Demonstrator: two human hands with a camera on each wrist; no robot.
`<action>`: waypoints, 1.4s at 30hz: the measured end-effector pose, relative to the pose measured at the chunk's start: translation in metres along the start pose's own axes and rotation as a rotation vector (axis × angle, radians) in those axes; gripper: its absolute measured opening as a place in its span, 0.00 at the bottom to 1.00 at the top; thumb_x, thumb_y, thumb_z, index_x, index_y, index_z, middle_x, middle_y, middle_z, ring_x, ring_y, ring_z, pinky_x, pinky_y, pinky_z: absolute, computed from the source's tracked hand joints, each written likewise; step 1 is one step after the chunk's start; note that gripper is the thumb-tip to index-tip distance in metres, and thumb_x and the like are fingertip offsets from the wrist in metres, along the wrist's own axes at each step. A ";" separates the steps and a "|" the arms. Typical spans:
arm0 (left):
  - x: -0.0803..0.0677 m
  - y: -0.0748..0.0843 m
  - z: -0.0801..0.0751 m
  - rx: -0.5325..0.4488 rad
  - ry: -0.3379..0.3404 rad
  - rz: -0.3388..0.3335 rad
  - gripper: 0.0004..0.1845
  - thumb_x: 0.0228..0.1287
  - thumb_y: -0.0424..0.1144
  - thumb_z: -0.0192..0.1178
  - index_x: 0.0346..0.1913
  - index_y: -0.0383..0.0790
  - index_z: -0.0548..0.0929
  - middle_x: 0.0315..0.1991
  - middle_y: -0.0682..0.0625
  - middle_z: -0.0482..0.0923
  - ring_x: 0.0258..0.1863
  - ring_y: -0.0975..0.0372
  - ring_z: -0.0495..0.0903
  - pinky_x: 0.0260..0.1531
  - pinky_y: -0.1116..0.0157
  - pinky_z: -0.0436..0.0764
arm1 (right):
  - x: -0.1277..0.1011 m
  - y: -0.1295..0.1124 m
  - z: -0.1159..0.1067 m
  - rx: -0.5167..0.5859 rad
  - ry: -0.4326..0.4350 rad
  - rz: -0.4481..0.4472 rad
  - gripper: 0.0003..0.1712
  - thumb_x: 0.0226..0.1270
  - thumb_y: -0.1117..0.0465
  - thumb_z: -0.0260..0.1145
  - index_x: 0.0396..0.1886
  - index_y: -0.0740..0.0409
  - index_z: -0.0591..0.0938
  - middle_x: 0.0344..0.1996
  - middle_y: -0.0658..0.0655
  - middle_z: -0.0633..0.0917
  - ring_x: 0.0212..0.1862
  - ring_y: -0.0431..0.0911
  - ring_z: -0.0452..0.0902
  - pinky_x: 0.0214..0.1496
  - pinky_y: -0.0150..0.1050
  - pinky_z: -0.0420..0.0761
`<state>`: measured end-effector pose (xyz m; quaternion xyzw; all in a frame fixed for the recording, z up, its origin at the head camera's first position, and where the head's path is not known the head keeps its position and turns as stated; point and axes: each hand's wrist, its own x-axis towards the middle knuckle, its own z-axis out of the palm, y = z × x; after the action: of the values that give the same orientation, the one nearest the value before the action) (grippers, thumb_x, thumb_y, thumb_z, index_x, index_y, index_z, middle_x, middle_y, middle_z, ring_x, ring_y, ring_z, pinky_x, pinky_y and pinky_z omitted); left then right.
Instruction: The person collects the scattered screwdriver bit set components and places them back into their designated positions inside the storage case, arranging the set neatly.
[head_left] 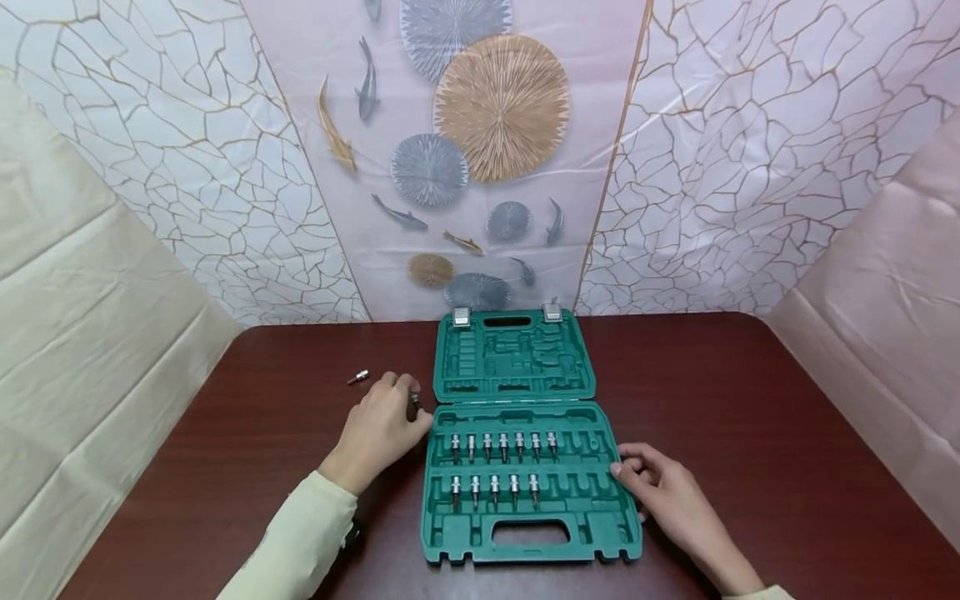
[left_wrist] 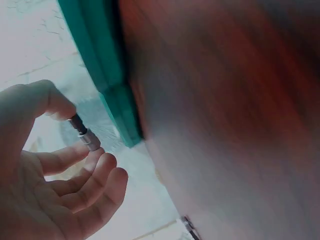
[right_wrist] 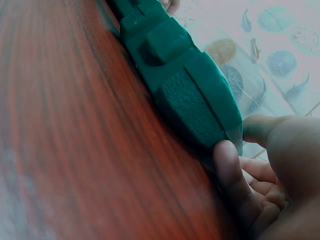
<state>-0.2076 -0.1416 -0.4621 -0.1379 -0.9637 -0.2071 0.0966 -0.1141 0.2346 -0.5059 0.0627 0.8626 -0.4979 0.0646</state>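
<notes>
1. Sleeves and forearms enter at the near edge of the table (head_left: pixel 750 400), a dark red-brown wood top. Draped sheets with a cracked-line pattern and a fish-and-disc panel close in the far edge and both sides.
2. Green tool case (head_left: pixel 525 467) lies open at the middle of the table, lid flat toward the far edge. Moulded plastic, stiff; judged light for its bulk (likely to slide on the smooth wood unless braced).
3. Right hand (head_left: pixel 663 492) rests at the case's right edge, thumb and fingertips pressed on the rim, not wrapped round it.
4. Left hand (head_left: pixel 378 429) sits just left of the case, pinching a bit socket (left_wrist: pixel 83 133) between thumb and forefinger; other fingers loosely curled, apart.
5. Bit socket: small metal cylinder, judged hard, dense for its size and slippery. Best pinched across its thicker body.
6. Two rows of like bits (head_left: pixel 498 467) stand in the tray.
7. One loose bit (head_left: pixel 358 377) lies nearer the table's left edge, apart from the hand.
</notes>
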 end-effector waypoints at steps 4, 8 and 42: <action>-0.008 0.014 -0.003 -0.049 0.005 0.005 0.15 0.63 0.39 0.69 0.51 0.35 0.85 0.38 0.47 0.75 0.26 0.63 0.73 0.18 0.65 0.73 | 0.000 -0.001 0.000 0.002 0.000 0.000 0.33 0.77 0.47 0.69 0.70 0.64 0.77 0.45 0.56 0.86 0.34 0.43 0.81 0.30 0.41 0.84; -0.014 0.027 -0.004 -0.092 0.007 0.000 0.17 0.62 0.39 0.68 0.53 0.35 0.86 0.39 0.48 0.76 0.25 0.64 0.72 0.18 0.65 0.72 | 0.000 -0.001 0.000 0.002 0.000 0.000 0.33 0.77 0.47 0.68 0.70 0.64 0.77 0.45 0.56 0.85 0.32 0.44 0.80 0.30 0.41 0.83; -0.045 0.089 0.008 -0.115 -0.007 0.204 0.23 0.58 0.35 0.67 0.58 0.37 0.85 0.46 0.48 0.77 0.35 0.62 0.71 0.29 0.68 0.73 | 0.000 -0.001 -0.001 0.020 -0.018 0.027 0.34 0.77 0.45 0.68 0.72 0.63 0.76 0.47 0.56 0.85 0.36 0.45 0.81 0.31 0.42 0.83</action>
<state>-0.1385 -0.0699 -0.4473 -0.2412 -0.9315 -0.2508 0.1057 -0.1144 0.2351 -0.5047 0.0704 0.8559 -0.5063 0.0784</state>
